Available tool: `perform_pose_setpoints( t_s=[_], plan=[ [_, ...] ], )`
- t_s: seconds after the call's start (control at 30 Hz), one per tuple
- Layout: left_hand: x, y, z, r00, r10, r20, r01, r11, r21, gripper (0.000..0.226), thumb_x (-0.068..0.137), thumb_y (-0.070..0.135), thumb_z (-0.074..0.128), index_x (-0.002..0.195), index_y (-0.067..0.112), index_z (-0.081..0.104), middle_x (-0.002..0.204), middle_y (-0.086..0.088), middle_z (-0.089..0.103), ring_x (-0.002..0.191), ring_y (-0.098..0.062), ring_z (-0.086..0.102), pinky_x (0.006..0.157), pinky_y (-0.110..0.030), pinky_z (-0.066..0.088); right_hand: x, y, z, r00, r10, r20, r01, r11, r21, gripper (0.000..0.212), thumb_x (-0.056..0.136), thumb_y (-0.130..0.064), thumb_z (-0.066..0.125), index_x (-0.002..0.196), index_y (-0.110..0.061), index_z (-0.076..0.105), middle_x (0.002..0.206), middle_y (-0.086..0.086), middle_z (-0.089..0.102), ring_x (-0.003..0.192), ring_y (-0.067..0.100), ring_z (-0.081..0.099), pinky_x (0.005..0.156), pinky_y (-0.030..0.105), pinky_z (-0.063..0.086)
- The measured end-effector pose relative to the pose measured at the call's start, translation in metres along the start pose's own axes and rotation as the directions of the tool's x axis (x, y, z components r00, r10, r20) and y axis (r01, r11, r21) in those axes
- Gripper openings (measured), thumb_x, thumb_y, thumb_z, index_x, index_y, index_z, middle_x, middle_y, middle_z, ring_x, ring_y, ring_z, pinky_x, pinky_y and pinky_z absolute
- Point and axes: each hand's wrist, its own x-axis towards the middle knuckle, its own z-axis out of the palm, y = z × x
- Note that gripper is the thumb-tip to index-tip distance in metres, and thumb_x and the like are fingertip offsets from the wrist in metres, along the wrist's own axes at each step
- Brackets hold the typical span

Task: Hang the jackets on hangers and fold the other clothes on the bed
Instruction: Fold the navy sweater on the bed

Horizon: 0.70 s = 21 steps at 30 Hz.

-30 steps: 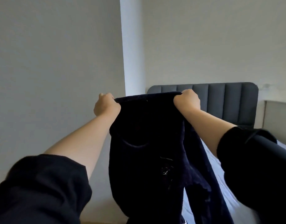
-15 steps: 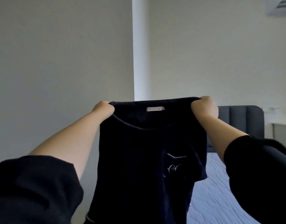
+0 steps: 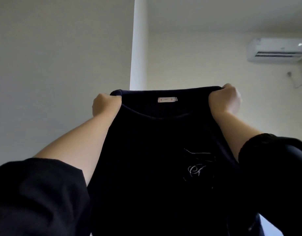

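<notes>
In the head view the dark navy top (image 3: 155,150) is held higher and closer to the camera than half a second ago, and the view has tipped upward. The wall air conditioner (image 3: 278,49), then only a corner at the top edge, now shows whole at the upper right, and the grey headboard seen beside the garment has dropped out of sight. A pale sliver of the bed (image 3: 269,225) shows at the bottom right corner. The hands are set wider apart than before, so the neckline is stretched flatter between them. The left hand (image 3: 106,104) grips the top's left shoulder, its curled fingers (image 3: 115,99) bunching the cloth just beside the collar. The right hand (image 3: 225,99) grips the other shoulder in a closed fist, with the fabric edge pulled taut over its fingers (image 3: 215,97). The top hangs in the air from these two grips, front towards the camera. Its small pale neck label (image 3: 167,99) lies midway between the hands and just below the upper hem. A chest pocket with a light embroidered monogram (image 3: 196,170) sits lower, under the right forearm. The body of the garment falls between the two black sleeves (image 3: 36,198) and runs past the bottom edge. Behind it stand plain pale walls and a white vertical column (image 3: 138,48).
</notes>
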Motion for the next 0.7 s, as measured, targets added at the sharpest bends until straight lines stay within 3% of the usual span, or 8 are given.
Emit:
perform_pose_setpoints(
  t_s=[0.13,0.37,0.47,0.57,0.63,0.7],
  plan=[
    [-0.011,0.005,0.023,0.997,-0.061,0.054,0.065,0.995,-0.073,0.026,0.077,0.037,0.054,0.071,0.012,0.054,0.07,-0.001,0.055,0.062,-0.022,0.053,0.052,-0.025,0.034,0.009,0.012,-0.009,1.0,-0.025,-0.009,0.024,0.997,-0.067,0.015,0.075,-0.007,0.04,0.085,-0.013,0.05,0.066,0.002,0.04,0.073,0.027,0.041,0.068,0.03,0.033],
    [-0.074,-0.105,0.087,0.914,-0.237,0.329,0.136,0.944,0.301,0.027,0.084,0.035,0.053,0.088,0.009,0.057,0.076,-0.004,0.056,0.06,-0.022,0.054,0.046,-0.025,0.035,-0.065,0.132,0.036,0.966,0.043,0.256,0.052,0.934,-0.354,0.012,0.082,-0.009,0.043,0.088,-0.011,0.053,0.089,0.011,0.061,0.08,0.032,0.053,0.067,0.031,0.034],
    [-0.112,-0.156,0.12,0.876,-0.3,0.377,0.109,0.885,0.452,0.026,0.088,0.037,0.049,0.088,0.012,0.055,0.073,-0.004,0.054,0.058,-0.022,0.053,0.047,-0.025,0.034,-0.103,0.19,0.058,0.904,0.11,0.412,0.139,0.837,-0.529,0.013,0.084,-0.012,0.046,0.089,-0.01,0.059,0.102,0.012,0.063,0.088,0.03,0.053,0.07,0.034,0.04],
    [-0.153,-0.21,0.144,0.797,-0.396,0.456,-0.03,0.728,0.685,0.021,0.089,0.035,0.047,0.084,0.015,0.054,0.076,-0.003,0.052,0.07,-0.022,0.054,0.055,-0.025,0.038,-0.149,0.249,0.069,0.731,0.242,0.638,0.388,0.622,-0.681,0.026,0.087,-0.018,0.049,0.108,-0.011,0.061,0.116,0.009,0.057,0.108,0.028,0.051,0.081,0.034,0.041],
    [-0.182,-0.251,0.158,0.708,-0.493,0.507,-0.123,0.62,0.775,0.015,0.087,0.027,0.048,0.078,0.016,0.051,0.074,-0.002,0.05,0.073,-0.023,0.053,0.062,-0.026,0.041,-0.187,0.287,0.074,0.543,0.43,0.722,0.441,0.586,-0.68,0.029,0.088,-0.018,0.046,0.112,-0.011,0.061,0.115,0.008,0.061,0.105,0.027,0.057,0.079,0.032,0.044],
    [-0.211,-0.293,0.17,0.57,-0.634,0.523,-0.037,0.616,0.787,0.015,0.086,0.016,0.042,0.074,0.01,0.049,0.065,-0.006,0.052,0.06,-0.023,0.052,0.058,-0.024,0.042,-0.227,0.321,0.079,0.314,0.605,0.732,0.395,0.617,-0.68,0.024,0.09,-0.016,0.041,0.098,-0.004,0.06,0.106,0.013,0.065,0.089,0.029,0.062,0.078,0.033,0.05]
  ],
)
